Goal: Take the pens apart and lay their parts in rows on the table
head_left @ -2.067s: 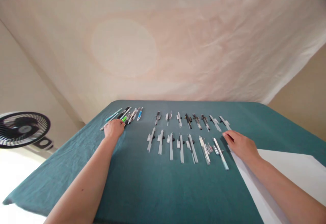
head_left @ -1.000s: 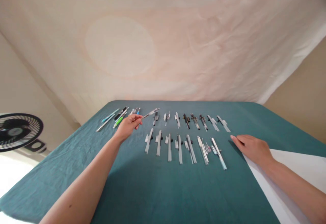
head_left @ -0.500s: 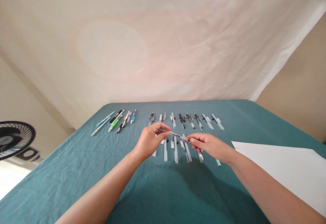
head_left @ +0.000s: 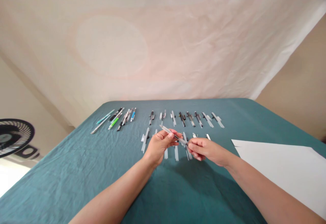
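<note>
A slim clear pen [head_left: 166, 129] is held slantwise above the table between both hands. My left hand [head_left: 160, 146] is closed around its middle, with the pale end sticking out up and to the left past the fingers. My right hand [head_left: 202, 148] pinches the lower right end. A darker stretch of the pen shows between the hands; whether it is one piece or parts is too small to tell. Beneath the hands lies a near row of clear pens, among them a clear pen [head_left: 145, 140] beside my left hand. My hands partly hide that row.
Behind the hands runs a far row of pens, including a dark pen [head_left: 182, 119]. At the left lies a loose group with a green pen [head_left: 115, 121] and a blue pen [head_left: 133, 114]. White sheets [head_left: 280, 169] lie at right on the green cloth [head_left: 76, 169]. A fan [head_left: 15, 137] stands beyond the left edge.
My left hand has moved right, closer to my right hand, and now grips the pen farther along. The pen's free end now points out beyond my left fingers.
</note>
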{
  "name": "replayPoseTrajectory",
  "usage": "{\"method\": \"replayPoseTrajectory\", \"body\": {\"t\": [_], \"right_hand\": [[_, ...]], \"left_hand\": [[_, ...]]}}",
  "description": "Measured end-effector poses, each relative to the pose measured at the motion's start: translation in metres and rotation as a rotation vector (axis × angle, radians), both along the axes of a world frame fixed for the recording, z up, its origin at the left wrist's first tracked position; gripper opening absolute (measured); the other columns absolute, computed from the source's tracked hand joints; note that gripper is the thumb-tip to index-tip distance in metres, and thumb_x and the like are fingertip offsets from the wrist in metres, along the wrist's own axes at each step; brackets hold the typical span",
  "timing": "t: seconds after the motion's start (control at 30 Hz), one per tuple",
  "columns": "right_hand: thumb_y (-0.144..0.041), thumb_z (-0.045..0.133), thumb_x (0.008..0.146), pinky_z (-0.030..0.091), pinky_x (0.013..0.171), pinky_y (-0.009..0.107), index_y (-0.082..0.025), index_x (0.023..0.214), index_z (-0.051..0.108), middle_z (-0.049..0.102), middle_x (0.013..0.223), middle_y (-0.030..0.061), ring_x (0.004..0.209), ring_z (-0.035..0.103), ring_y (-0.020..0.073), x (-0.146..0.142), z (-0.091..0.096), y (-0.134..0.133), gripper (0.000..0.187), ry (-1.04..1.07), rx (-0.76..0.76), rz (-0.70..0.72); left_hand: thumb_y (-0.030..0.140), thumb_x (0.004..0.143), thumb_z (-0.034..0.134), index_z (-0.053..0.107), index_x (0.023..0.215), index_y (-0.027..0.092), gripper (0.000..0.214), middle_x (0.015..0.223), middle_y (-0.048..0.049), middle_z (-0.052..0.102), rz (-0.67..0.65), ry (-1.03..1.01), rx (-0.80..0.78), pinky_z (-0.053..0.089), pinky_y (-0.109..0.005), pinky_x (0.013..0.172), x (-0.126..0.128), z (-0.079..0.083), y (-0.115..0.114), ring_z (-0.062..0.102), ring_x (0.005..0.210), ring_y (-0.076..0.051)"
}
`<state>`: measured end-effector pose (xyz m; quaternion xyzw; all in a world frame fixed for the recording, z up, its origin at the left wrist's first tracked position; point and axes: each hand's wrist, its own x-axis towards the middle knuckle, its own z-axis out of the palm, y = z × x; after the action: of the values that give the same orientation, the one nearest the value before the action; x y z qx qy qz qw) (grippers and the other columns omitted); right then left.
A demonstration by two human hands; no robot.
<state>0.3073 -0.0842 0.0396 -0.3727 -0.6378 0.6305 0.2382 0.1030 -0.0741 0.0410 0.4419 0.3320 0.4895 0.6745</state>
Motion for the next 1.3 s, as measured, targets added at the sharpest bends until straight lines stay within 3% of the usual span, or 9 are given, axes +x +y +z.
{"method": "replayPoseTrajectory", "body": {"t": [0.27, 0.33, 0.47, 0.6, 0.73, 0.87, 1.13, 1.2, 1.3], "right_hand": [[-0.045, 0.041, 0.087, 0.029, 0.053, 0.021, -0.019, 0.072, 0.05, 0.047, 0.059, -0.0038, 0.057, 0.044, 0.0102, -0.012, 0.003, -0.007, 0.032, -0.337, 0.497, -0.171], [-0.044, 0.04, 0.088, 0.029, 0.053, 0.021, -0.019, 0.072, 0.049, 0.047, 0.059, -0.0038, 0.057, 0.044, 0.0103, -0.011, 0.006, -0.008, 0.031, -0.349, 0.536, -0.188], [-0.046, 0.038, 0.089, 0.031, 0.054, 0.021, -0.018, 0.074, 0.048, 0.047, 0.058, -0.0036, 0.055, 0.044, 0.0096, -0.006, 0.006, -0.007, 0.033, -0.252, 0.396, -0.135], [-0.049, 0.041, 0.087, 0.031, 0.05, 0.02, -0.017, 0.077, 0.048, 0.047, 0.062, -0.0028, 0.053, 0.043, 0.0077, -0.002, 0.002, -0.004, 0.035, -0.053, 0.128, -0.077], [-0.049, 0.043, 0.086, 0.026, 0.044, 0.018, -0.015, 0.094, 0.051, 0.05, 0.065, -0.0014, 0.049, 0.043, 0.0064, -0.005, -0.003, -0.003, 0.036, 0.064, -0.062, -0.031], [-0.047, 0.045, 0.086, 0.028, 0.043, 0.018, -0.015, 0.097, 0.054, 0.051, 0.062, -0.0015, 0.047, 0.041, 0.0058, -0.008, -0.004, -0.003, 0.036, 0.045, -0.001, -0.055], [-0.042, 0.044, 0.087, 0.039, 0.053, 0.021, -0.019, 0.087, 0.057, 0.056, 0.063, -0.0016, 0.052, 0.05, 0.0083, -0.016, 0.001, -0.014, 0.027, -0.204, 0.365, -0.225], [-0.044, 0.044, 0.086, 0.039, 0.052, 0.02, -0.019, 0.093, 0.056, 0.056, 0.064, -0.0018, 0.051, 0.051, 0.0082, -0.018, -0.001, -0.014, 0.028, -0.176, 0.328, -0.253], [-0.05, 0.038, 0.087, 0.036, 0.044, 0.019, -0.018, 0.098, 0.054, 0.057, 0.066, -0.0006, 0.048, 0.05, 0.008, -0.019, -0.006, -0.01, 0.038, -0.045, 0.083, -0.17]], "left_hand": [[0.031, 0.074, 0.065, 0.061, 0.092, 0.014, 0.025, 0.094, -0.0097, 0.067, 0.104, -0.001, -0.024, 0.049, -0.032, 0.079, -0.002, 0.0, -0.004, 0.064, 0.085, -0.019], [0.031, 0.077, 0.063, 0.06, 0.099, 0.014, 0.028, 0.102, -0.0113, 0.065, 0.089, -0.044, -0.006, 0.048, -0.035, 0.083, -0.005, 0.003, -0.003, 0.062, 0.093, -0.021], [0.033, 0.083, 0.054, 0.056, 0.11, 0.015, 0.033, 0.113, -0.0133, 0.061, 0.077, -0.164, 0.038, 0.044, -0.041, 0.09, -0.014, 0.011, 0.002, 0.057, 0.105, -0.026], [0.031, 0.084, 0.053, 0.056, 0.11, 0.015, 0.031, 0.109, -0.0124, 0.062, 0.07, -0.192, 0.034, 0.044, -0.041, 0.09, -0.02, 0.011, 0.005, 0.057, 0.105, -0.026], [0.03, 0.083, 0.055, 0.058, 0.101, 0.016, 0.023, 0.105, -0.0102, 0.064, 0.082, -0.194, 0.044, 0.045, -0.04, 0.088, -0.02, 0.007, 0.005, 0.059, 0.102, -0.026], [0.03, 0.081, 0.058, 0.059, 0.093, 0.015, 0.019, 0.105, -0.0095, 0.064, 0.136, -0.175, 0.042, 0.047, -0.04, 0.086, -0.019, 0.005, 0.004, 0.061, 0.098, -0.025], [0.03, 0.077, 0.062, 0.059, 0.091, 0.014, 0.022, 0.095, -0.0091, 0.068, 0.259, -0.192, -0.032, 0.047, -0.039, 0.086, -0.014, 0.002, 0.005, 0.064, 0.09, -0.022], [0.029, 0.077, 0.062, 0.059, 0.093, 0.014, 0.022, 0.095, -0.009, 0.067, 0.279, -0.206, -0.056, 0.048, -0.038, 0.085, -0.015, 0.0, 0.007, 0.064, 0.091, -0.022], [0.027, 0.077, 0.063, 0.059, 0.094, 0.014, 0.021, 0.097, -0.0084, 0.067, 0.287, -0.231, -0.064, 0.048, -0.037, 0.086, -0.016, -0.002, 0.009, 0.063, 0.093, -0.022]]}}
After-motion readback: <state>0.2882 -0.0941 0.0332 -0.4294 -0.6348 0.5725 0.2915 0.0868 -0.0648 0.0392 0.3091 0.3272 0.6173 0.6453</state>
